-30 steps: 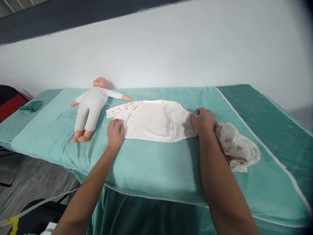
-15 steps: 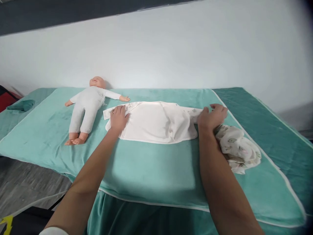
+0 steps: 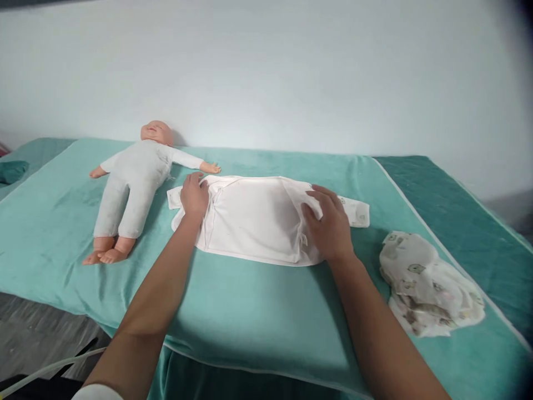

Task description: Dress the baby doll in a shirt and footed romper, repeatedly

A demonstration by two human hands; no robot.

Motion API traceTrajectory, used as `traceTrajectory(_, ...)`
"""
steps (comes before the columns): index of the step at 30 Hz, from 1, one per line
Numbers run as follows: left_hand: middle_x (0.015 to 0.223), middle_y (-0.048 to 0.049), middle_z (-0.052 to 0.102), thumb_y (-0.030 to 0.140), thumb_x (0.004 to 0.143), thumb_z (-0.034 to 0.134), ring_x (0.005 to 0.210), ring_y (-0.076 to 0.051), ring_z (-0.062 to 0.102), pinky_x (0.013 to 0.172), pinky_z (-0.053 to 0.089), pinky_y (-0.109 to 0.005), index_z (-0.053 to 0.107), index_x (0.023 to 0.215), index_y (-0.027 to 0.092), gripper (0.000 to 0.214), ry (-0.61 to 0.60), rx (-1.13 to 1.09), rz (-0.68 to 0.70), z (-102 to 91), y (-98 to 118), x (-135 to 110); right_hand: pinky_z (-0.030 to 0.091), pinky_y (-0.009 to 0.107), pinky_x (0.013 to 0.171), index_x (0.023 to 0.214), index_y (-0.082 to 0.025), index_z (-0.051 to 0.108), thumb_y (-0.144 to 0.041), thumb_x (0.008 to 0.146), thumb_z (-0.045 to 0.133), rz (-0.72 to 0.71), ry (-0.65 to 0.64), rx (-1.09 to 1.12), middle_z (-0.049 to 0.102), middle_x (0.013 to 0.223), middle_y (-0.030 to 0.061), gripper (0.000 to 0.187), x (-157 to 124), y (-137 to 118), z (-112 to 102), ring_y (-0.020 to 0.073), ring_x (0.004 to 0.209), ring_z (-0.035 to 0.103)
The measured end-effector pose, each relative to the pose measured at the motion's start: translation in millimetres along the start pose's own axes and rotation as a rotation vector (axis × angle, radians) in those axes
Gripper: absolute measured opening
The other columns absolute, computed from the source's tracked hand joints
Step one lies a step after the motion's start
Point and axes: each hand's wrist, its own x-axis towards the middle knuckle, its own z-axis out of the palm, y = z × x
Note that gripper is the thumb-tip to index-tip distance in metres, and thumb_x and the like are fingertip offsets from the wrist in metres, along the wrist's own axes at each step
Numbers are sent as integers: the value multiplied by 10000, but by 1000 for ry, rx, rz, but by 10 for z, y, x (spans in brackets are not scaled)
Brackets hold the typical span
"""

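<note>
A white baby garment (image 3: 254, 216) lies spread flat on the teal blanket (image 3: 250, 311), its printed sleeves sticking out left and right. My left hand (image 3: 194, 195) rests palm down on the garment's left end, fingers together and flat. My right hand (image 3: 328, 222) lies flat on its right part, fingers stretched out. Neither hand grips anything. A baby doll (image 3: 133, 178) in a pale grey suit lies on its back just left of the garment, one arm reaching toward it.
A crumpled printed white cloth (image 3: 428, 283) sits on the blanket to the right of my right arm. A darker green cover (image 3: 458, 200) lies along the right side. The white wall (image 3: 266, 72) runs directly behind. A dark green bundle (image 3: 10, 171) shows at far left.
My right hand moved left from the right sleeve onto the garment's body, leaving the sleeve laid out flat. My left hand stayed on the left end. The view shifted slightly right.
</note>
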Motion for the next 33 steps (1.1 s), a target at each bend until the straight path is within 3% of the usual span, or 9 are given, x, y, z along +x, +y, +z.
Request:
traceTrajectory(4, 1229, -136, 676, 10, 824, 479, 1194, -289, 606, 1036, 484, -449, 678, 1186, 177, 445, 79, -51, 127, -36, -10, -25, 385, 516, 1215, 1460, -130, 522, -434, 1006, 473, -74, -330, -26, 542, 1524, 179, 549, -40, -442, 346, 302, 1449, 474)
traceTrajectory(7, 1220, -108, 715, 2, 844, 433, 1225, -254, 612, 1101, 477, -432, 707, 1146, 176, 443, 19, -147, 352, -72, 15, -118, 285, 526, 1263, 1544, -3, 394, -463, 1032, 394, -178, -591, -127, 360, 1639, 231, 689, -45, -770, 764, 345, 1547, 316)
traceTrajectory(11, 1271, -63, 737, 67, 894, 442, 1216, -206, 660, 1101, 514, -383, 725, 1175, 207, 423, -309, -214, 618, -91, 79, -296, 202, 509, 1284, 1565, 20, 350, -387, 1051, 314, -219, -633, -252, 247, 1687, 219, 656, 90, -998, 1220, 328, 1585, 220)
traceTrajectory(14, 1393, -50, 682, 107, 943, 410, 1265, -201, 646, 1108, 518, -393, 659, 1321, 235, 470, -395, -245, 656, -113, 138, -377, 213, 474, 1278, 1571, 14, 346, -276, 1016, 361, -272, -675, -290, 318, 1662, 223, 627, 284, -1028, 1390, 322, 1568, 258)
traceTrajectory(20, 1423, -66, 659, 178, 1008, 365, 1283, -212, 634, 1124, 509, -418, 586, 1408, 223, 459, -366, -277, 534, -137, 166, -360, 196, 468, 1273, 1509, -16, 461, -249, 983, 450, -319, -695, -295, 483, 1564, 218, 576, 517, -1059, 1554, 331, 1482, 389)
traceTrajectory(24, 1480, -94, 614, 244, 1038, 356, 1391, -210, 557, 1208, 432, -425, 610, 1385, 176, 435, -395, -222, 576, -123, 133, -344, 207, 414, 1272, 1492, -65, 499, -248, 1003, 387, -321, -679, -281, 526, 1542, 167, 534, 521, -1015, 1550, 292, 1476, 396)
traceTrajectory(29, 1506, -102, 589, 303, 1049, 382, 1472, -237, 472, 1255, 340, -477, 593, 1406, 179, 433, -464, -135, 736, -184, 135, -470, 217, 493, 1269, 1578, -60, 359, -261, 998, 337, -177, -621, -304, 311, 1682, 159, 615, 484, -748, 1377, 304, 1573, 251)
traceTrajectory(33, 1510, -85, 582, 303, 1034, 426, 1440, -252, 489, 1232, 327, -497, 642, 1324, 218, 371, -513, -100, 849, -325, 167, -678, 188, 539, 1274, 1591, -58, 332, -461, 1039, 282, -5, -558, -330, 259, 1695, 173, 685, 385, -511, 1191, 319, 1583, 225)
